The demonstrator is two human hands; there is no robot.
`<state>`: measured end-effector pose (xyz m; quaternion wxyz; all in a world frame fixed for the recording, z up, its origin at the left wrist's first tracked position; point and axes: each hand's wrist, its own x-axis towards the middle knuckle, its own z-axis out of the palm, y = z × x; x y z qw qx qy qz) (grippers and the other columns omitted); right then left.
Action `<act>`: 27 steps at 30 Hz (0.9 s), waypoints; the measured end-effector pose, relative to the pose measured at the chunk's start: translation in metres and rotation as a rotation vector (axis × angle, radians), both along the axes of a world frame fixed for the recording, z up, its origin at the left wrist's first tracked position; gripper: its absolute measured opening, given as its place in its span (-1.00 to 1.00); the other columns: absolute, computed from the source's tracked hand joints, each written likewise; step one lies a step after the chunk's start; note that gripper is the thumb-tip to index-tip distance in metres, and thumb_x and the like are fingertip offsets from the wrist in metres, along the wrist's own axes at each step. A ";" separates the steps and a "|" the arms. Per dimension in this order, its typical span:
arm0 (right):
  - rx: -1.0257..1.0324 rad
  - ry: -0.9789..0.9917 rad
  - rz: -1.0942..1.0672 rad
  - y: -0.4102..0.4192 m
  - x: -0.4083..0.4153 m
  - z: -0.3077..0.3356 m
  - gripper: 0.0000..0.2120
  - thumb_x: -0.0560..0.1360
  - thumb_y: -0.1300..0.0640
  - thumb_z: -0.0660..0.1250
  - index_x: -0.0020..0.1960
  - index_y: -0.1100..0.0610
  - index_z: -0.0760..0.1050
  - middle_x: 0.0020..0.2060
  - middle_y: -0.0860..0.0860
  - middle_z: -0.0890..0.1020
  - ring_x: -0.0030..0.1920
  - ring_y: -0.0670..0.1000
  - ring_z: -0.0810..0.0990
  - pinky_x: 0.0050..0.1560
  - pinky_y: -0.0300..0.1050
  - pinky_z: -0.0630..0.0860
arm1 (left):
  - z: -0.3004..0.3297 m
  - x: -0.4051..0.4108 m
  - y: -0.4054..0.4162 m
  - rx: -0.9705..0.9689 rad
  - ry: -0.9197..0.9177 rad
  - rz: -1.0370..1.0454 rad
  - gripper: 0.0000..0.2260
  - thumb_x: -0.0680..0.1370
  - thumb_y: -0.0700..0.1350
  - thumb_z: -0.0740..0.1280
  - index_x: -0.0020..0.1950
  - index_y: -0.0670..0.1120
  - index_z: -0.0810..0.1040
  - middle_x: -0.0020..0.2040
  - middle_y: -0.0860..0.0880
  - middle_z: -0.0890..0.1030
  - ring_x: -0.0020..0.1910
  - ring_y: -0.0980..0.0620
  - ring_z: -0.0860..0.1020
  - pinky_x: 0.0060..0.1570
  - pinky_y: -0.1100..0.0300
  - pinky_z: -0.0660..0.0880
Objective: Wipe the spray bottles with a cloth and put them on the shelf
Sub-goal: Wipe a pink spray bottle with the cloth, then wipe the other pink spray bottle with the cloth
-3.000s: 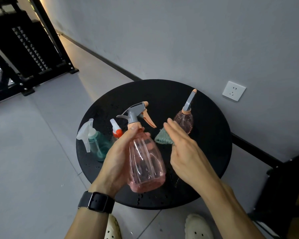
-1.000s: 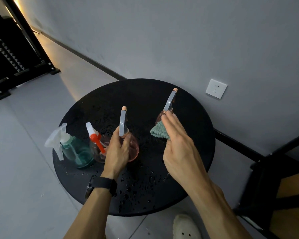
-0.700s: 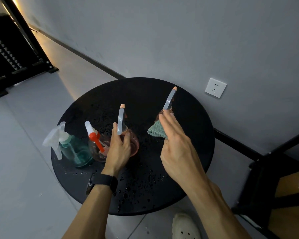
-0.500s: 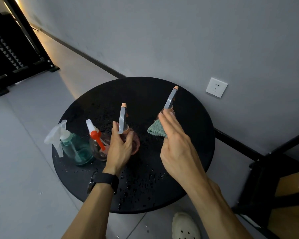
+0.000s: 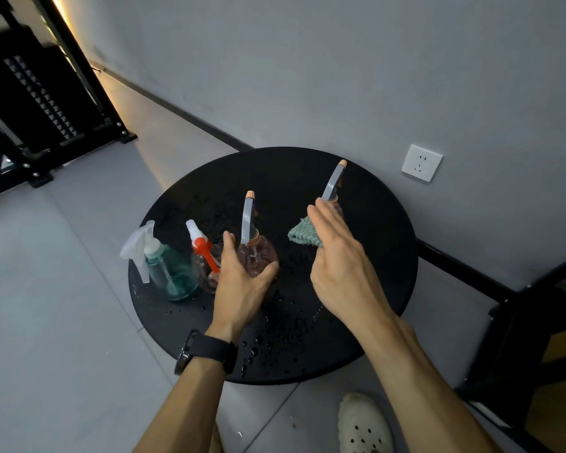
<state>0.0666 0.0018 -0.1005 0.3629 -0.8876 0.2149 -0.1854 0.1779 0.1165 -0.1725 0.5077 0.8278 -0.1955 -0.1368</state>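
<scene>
The round black counter (image 5: pixel 356 289) is dotted with water drops and carries four spray bottles; no label or writing is legible on any. The left hand (image 5: pixel 242 282) rests around the pink bottle (image 5: pixel 257 256) standing near the middle, fingers spread looser than half a second ago. The right hand (image 5: pixel 337 256) pinches the green cloth (image 5: pixel 303 235) under straight fingers, just before the far pink bottle (image 5: pixel 332 186), as before. The teal bottle (image 5: pixel 167 266) and red-triggered bottle (image 5: pixel 203 256) stand left.
</scene>
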 end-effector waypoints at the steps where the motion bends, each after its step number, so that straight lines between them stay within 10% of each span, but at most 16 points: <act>1: -0.002 0.004 -0.001 -0.001 -0.001 0.000 -0.40 0.56 0.46 0.03 0.56 0.15 0.10 0.56 -0.05 0.09 0.54 -0.16 -0.05 0.36 -0.51 -0.19 | 0.004 -0.004 0.001 0.002 -0.004 -0.003 -0.09 0.51 -0.03 0.47 0.63 -0.04 -0.11 0.55 0.20 0.22 0.42 0.25 0.35 0.38 0.36 0.23; 10: 0.061 -0.019 -0.096 -0.011 -0.015 0.002 -0.39 0.56 0.47 0.03 0.56 0.14 0.12 0.56 -0.04 0.12 0.54 -0.13 -0.01 0.52 -0.18 0.04 | 0.032 -0.036 -0.002 -0.020 -0.190 -0.046 -0.22 0.52 0.02 0.46 0.60 0.06 0.06 0.57 0.03 0.22 0.51 0.07 0.28 0.47 0.05 0.31; 19: 0.092 0.010 -0.251 -0.037 -0.037 0.006 -0.42 0.58 0.43 0.06 0.56 0.14 0.11 0.56 -0.04 0.10 0.55 -0.10 -0.02 0.42 -0.33 -0.01 | 0.026 -0.039 -0.067 0.123 -0.232 -0.255 -0.34 0.61 -0.12 0.35 0.61 -0.06 0.07 0.62 0.00 0.09 0.58 0.12 0.04 0.42 0.39 -0.03; 27: 0.134 -0.004 -0.288 -0.049 -0.037 0.004 -0.41 0.58 0.45 0.03 0.55 0.11 0.11 0.56 -0.09 0.10 0.54 -0.14 -0.01 0.30 -0.50 -0.07 | 0.012 0.004 -0.141 0.093 -0.008 -0.151 -0.54 0.55 -0.03 0.42 0.40 -0.09 0.39 0.30 0.06 0.43 0.22 0.07 0.48 0.26 0.21 0.39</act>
